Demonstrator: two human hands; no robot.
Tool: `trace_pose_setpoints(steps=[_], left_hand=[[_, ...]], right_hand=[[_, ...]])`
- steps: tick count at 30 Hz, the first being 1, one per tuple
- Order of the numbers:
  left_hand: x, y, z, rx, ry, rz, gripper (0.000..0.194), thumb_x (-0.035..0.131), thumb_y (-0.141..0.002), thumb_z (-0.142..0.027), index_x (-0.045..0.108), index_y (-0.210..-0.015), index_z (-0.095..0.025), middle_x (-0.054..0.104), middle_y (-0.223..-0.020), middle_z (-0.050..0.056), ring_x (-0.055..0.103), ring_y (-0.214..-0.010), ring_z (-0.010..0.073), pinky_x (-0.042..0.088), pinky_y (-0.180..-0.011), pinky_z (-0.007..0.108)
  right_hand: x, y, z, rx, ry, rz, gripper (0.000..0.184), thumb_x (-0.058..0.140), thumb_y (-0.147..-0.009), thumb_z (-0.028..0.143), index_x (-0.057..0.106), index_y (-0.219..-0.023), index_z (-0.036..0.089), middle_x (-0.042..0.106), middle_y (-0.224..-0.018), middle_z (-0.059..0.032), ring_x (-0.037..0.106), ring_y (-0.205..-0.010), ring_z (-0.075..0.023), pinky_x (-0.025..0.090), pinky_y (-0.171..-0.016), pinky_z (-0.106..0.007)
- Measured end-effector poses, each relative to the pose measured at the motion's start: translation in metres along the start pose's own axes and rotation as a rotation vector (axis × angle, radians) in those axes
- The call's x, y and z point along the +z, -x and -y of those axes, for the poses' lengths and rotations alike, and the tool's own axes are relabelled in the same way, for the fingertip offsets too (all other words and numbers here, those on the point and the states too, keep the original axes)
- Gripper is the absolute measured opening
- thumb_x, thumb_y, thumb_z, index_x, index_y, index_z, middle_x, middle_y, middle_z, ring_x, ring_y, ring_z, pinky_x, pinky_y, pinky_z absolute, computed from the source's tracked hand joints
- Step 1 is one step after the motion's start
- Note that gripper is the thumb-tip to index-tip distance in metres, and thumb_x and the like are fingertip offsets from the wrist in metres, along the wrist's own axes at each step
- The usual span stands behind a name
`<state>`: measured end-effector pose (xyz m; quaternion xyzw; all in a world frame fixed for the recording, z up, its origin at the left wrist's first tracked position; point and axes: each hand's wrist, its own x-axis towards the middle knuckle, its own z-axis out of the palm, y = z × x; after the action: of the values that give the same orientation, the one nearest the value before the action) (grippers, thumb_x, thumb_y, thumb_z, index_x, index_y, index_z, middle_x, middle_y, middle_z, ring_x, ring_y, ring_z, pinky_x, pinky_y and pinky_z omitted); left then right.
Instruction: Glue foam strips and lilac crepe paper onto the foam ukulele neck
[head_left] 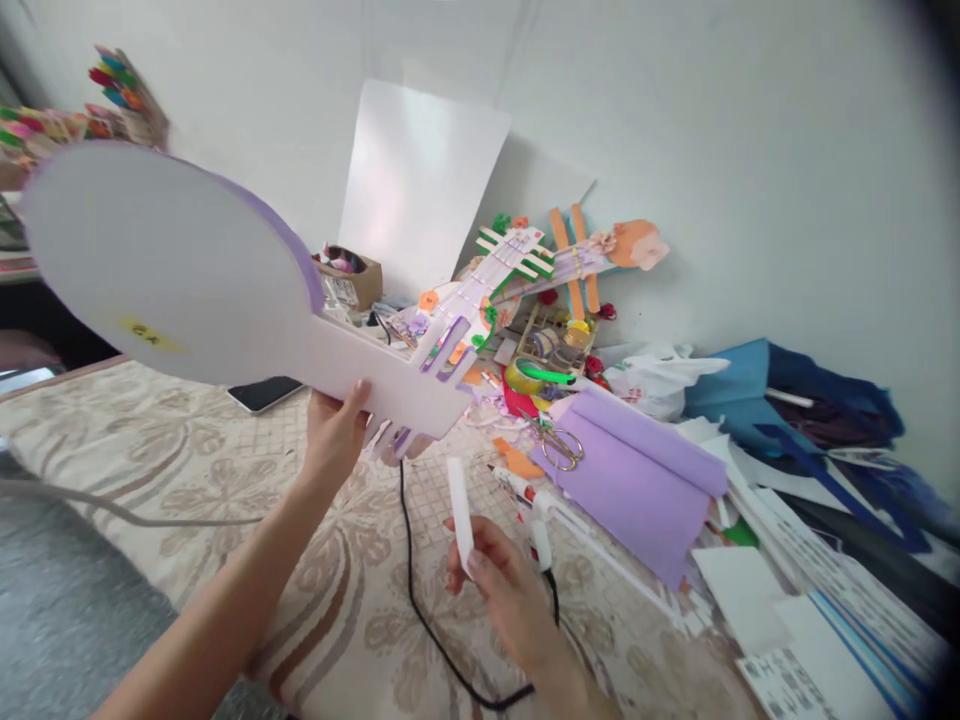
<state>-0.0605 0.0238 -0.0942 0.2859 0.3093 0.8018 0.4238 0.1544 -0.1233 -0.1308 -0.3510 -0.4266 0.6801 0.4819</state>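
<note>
My left hand is wrapped round the neck of a white foam-board guitar cutout with purple edging. Its round body is raised to the left, and its pegs point right. A yellow label sticks to the lower part of the body. In my right hand, a short white strip is pinched between thumb and fingers, below the pegs and apart from the cutout. Close to that hand a glue gun lies on the table, its black cord looping toward me.
Scissors lie on a purple sheet at the right. Decorated craft guitars lean at the wall beside a white board. A phone rests on the patterned tablecloth. Paper and card scraps cover the right side.
</note>
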Motion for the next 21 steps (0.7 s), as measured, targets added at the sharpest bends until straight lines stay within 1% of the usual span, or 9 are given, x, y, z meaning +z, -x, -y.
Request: trace_pose_setpoints(steps=[5,7,9,11,13,15,16,18,21], left_hand=[[0.014,-0.009,0.002,0.000,0.017,0.027,0.051,0.094,-0.056,-0.036,0.065,-0.095,-0.020,0.075,-0.104,0.006,0.067,-0.103,0.0209,0.055,-0.094,0.033],[0.021,-0.015,0.004,0.015,0.039,0.046,0.053,0.095,-0.055,-0.034,0.065,-0.096,-0.020,0.075,-0.106,0.005,0.066,-0.107,0.0208,0.052,-0.100,0.033],[0.030,-0.021,0.006,0.012,0.048,0.058,0.056,0.096,-0.054,-0.035,0.063,-0.097,-0.020,0.074,-0.106,0.004,0.065,-0.109,0.0213,0.050,-0.103,0.036],[0.037,-0.026,0.010,0.032,0.052,0.098,0.057,0.096,-0.054,-0.034,0.062,-0.097,-0.019,0.074,-0.106,0.005,0.064,-0.109,0.0225,0.049,-0.105,0.041],[0.042,-0.028,0.015,0.038,0.070,0.099,0.061,0.097,-0.052,-0.034,0.060,-0.098,-0.017,0.073,-0.103,0.005,0.064,-0.108,0.0229,0.048,-0.106,0.043],[0.044,-0.028,0.020,0.032,0.084,0.117,0.064,0.097,-0.053,-0.036,0.059,-0.101,-0.017,0.073,-0.103,0.005,0.063,-0.108,0.0226,0.048,-0.106,0.044],[0.044,-0.027,0.023,0.036,0.082,0.103,0.067,0.098,-0.051,-0.038,0.058,-0.100,-0.016,0.073,-0.101,0.004,0.063,-0.107,0.0221,0.048,-0.105,0.043],[0.043,-0.025,0.026,0.034,0.078,0.108,0.066,0.097,-0.052,-0.040,0.057,-0.100,-0.017,0.072,-0.102,0.004,0.062,-0.110,0.0215,0.048,-0.105,0.042],[0.039,-0.023,0.028,0.008,0.075,0.113,0.065,0.097,-0.051,-0.039,0.056,-0.097,-0.018,0.073,-0.101,0.002,0.062,-0.108,0.0200,0.049,-0.103,0.040]], right_hand=[[-0.002,0.001,-0.001,-0.009,0.308,-0.141,0.038,0.072,-0.084,0.048,0.067,-0.112,0.022,0.062,-0.084,-0.0014,0.059,-0.072,-0.0154,0.049,-0.067,-0.030],[-0.004,0.002,0.001,-0.020,0.441,-0.225,0.040,0.073,-0.084,0.045,0.067,-0.118,0.024,0.064,-0.090,-0.0038,0.056,-0.068,-0.0155,0.048,-0.065,-0.031],[-0.005,0.004,0.005,-0.084,0.501,-0.293,0.046,0.077,-0.080,0.041,0.067,-0.123,0.028,0.065,-0.103,-0.0067,0.051,-0.064,-0.0145,0.048,-0.064,-0.033],[-0.005,0.005,0.010,-0.154,0.466,-0.319,0.045,0.079,-0.079,0.039,0.070,-0.122,0.031,0.063,-0.111,-0.0070,0.047,-0.063,-0.0131,0.047,-0.062,-0.031],[-0.003,0.006,0.015,-0.139,0.292,-0.274,0.030,0.074,-0.084,0.043,0.075,-0.110,0.030,0.061,-0.093,-0.0026,0.042,-0.056,-0.0098,0.041,-0.052,-0.026],[-0.004,0.005,0.018,-0.021,-0.043,-0.154,0.027,0.067,-0.089,0.050,0.077,-0.100,0.028,0.044,-0.065,0.0066,0.025,-0.043,-0.0054,0.026,-0.040,-0.020],[-0.005,0.005,0.018,0.062,-0.238,-0.066,0.028,0.068,-0.088,0.052,0.076,-0.101,0.029,0.035,-0.058,0.0101,0.016,-0.039,-0.0043,0.020,-0.037,-0.019],[-0.008,0.004,0.017,0.153,-0.541,0.039,0.028,0.070,-0.087,0.050,0.073,-0.109,0.033,0.023,-0.053,0.0136,0.004,-0.037,-0.0038,0.011,-0.033,-0.017],[-0.012,0.004,0.012,0.163,-0.777,0.080,0.027,0.066,-0.093,0.044,0.070,-0.117,0.034,0.016,-0.050,0.0148,-0.003,-0.036,-0.0045,0.003,-0.030,-0.016]])
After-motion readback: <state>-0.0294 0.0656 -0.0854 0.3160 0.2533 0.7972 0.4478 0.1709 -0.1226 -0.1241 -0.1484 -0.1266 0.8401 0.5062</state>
